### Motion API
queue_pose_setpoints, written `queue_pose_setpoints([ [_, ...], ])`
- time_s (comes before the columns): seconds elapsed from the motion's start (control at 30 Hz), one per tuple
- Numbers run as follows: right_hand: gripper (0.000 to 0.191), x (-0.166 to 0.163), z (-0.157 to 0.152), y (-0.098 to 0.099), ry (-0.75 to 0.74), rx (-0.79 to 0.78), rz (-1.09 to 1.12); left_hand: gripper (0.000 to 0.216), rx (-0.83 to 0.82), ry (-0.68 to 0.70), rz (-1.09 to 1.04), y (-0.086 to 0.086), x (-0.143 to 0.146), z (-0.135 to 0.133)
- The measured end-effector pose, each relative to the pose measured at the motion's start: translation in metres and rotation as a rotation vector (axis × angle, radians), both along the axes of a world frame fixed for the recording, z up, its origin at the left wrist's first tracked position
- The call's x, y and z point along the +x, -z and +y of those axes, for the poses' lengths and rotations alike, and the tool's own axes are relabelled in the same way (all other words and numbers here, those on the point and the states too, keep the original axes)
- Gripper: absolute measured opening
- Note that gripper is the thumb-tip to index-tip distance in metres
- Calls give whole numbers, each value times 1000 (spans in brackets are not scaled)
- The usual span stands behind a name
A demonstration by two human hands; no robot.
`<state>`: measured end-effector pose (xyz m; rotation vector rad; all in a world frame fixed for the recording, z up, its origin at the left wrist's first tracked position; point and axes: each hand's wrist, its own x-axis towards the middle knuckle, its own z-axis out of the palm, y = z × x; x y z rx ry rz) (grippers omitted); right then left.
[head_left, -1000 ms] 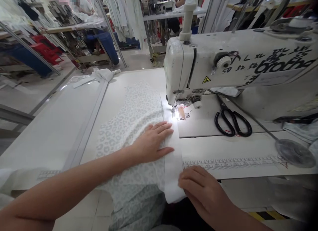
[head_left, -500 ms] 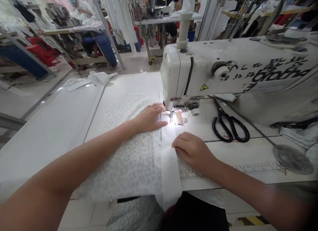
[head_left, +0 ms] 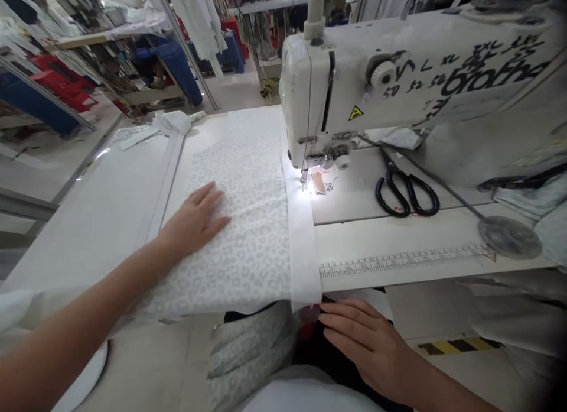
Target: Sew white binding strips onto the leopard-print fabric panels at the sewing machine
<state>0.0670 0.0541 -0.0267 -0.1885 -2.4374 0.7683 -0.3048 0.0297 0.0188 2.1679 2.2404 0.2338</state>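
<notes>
A leopard-print fabric [head_left: 248, 246], pale grey on white, lies flat on the sewing table. Along its right side runs a plain white strip [head_left: 304, 252], passing under the presser foot [head_left: 304, 178] of the sewing machine [head_left: 336, 99]. My left hand [head_left: 192, 220] rests on the print, fingers spread and palm down, left of the strip. Down at the table's front edge is my right hand [head_left: 367, 338], its fingers stretched out and lying close together. Their tips are at the strip's near corner; the thumb is hidden, and no grip shows.
Black-handled scissors [head_left: 407, 190] lie right of the needle. A ruler scale [head_left: 398, 261] runs along the front of the table, near a round metal plate on a rod [head_left: 509, 236]. More printed fabric [head_left: 252, 353] hangs over my lap. A bundled white strip [head_left: 172, 125] lies at the back left.
My left hand has slid left and back from the needle area, across the fabric. My right hand has left the strip beside the needle and moved down to the front edge. The view has tilted down.
</notes>
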Motion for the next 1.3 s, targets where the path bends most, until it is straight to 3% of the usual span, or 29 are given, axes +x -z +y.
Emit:
queue_pose_setpoints([
  [0.07, 36, 7, -13, 19, 140, -225, 29, 65, 49, 149, 58, -5, 13, -19],
  [0.13, 34, 4, -19, 38, 328, -533, 17, 63, 27, 437, 107, -5, 49, -37],
  [0.2, 32, -8, -20, 54, 406, -833, 21, 54, -3, 678, 185, 0, 94, -50],
  [0.27, 33, -22, -20, 63, 354, -1005, 64, 51, 66, 741, 256, 9, 131, -55],
  [0.33, 37, -33, -21, 64, 269, -1087, 101, 47, 182, 697, 280, 18, 152, -52],
  [0.47, 42, -41, -25, 55, 120, -1290, 167, 29, 303, 716, 179, 19, 158, -44],
  [0.6, 29, -34, -34, 46, 110, -1362, 163, 26, 330, 698, -46, 8, 153, -60],
  [0.7, 23, -27, -45, 37, 148, -1363, 145, 25, 278, 655, -141, 12, 155, -74],
  [0.93, 22, -10, -61, 18, 250, -1366, 46, 24, 208, 759, -158, 37, 164, -79],
  [1.3, 19, -1, -61, 11, 224, -1487, 17, 25, 247, 824, -243, 39, 164, -77],
])
